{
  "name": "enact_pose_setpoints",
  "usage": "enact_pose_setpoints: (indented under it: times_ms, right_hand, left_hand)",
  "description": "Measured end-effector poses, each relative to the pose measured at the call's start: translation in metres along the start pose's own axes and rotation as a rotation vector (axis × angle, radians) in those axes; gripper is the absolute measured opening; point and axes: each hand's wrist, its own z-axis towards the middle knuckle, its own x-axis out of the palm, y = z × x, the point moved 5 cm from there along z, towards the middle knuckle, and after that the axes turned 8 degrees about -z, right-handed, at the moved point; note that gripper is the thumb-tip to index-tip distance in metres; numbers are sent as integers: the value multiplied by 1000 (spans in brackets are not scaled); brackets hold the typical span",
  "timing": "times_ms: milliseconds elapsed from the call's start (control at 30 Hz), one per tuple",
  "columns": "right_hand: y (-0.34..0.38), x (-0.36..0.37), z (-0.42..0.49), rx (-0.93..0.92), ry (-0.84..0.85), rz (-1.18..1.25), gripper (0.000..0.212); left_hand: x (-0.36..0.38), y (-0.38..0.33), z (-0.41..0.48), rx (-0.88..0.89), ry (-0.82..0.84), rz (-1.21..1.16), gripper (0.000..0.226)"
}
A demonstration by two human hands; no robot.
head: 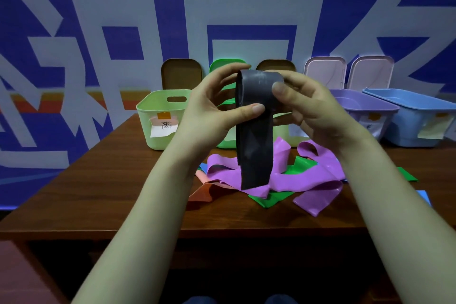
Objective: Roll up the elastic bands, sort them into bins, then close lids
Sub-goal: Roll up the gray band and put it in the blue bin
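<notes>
Over the wooden surface (123, 192), the left hand (209, 111) and right hand (313, 111) pinch a part-rolled black band (254, 145). A slipping thumb would likely let it uncoil.

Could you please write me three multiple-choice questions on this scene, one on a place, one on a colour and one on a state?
1. Where does the pile of loose bands lie?
A. On the table, in front of the bins
B. Inside the blue bin
C. On the floor

2. What colour is the band that the left hand and right hand hold?
A. Purple
B. Dark grey
C. Green

3. How do the lids stand?
A. Shut on the bins
B. Open, upright behind the bins
C. Stacked on the table

Answers: 1 A, the pile rests on the wood before the bins; 2 B, the held band is dark grey, part rolled, its tail hanging; 3 B, each lid stands up behind an open bin.
</notes>
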Motion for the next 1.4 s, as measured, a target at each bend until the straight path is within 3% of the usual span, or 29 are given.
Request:
enact_pose_setpoints:
  times_ms: [300,533,900,1200,1400]
  right_hand:
    - [6,-5,-6,-91,-60,-11,50]
    - [7,-2,-6,-127,-31,-34,54]
    - [7,3,-10,-140,11,-37,59]
    - [-1,2,-3,-113,12,-73,72]
    - [1,4,-3,-83,79,-44,65]
  left_hand:
    - [-2,2,2,-64,157,-107,54]
    - [-1,-1,7,-122,21,-14,51]
    - [-1,6,6,-165,140,16,48]
    - [-11,8,4,-52,75,29,46]
    - [-15,-4,4,19,67,99,51]
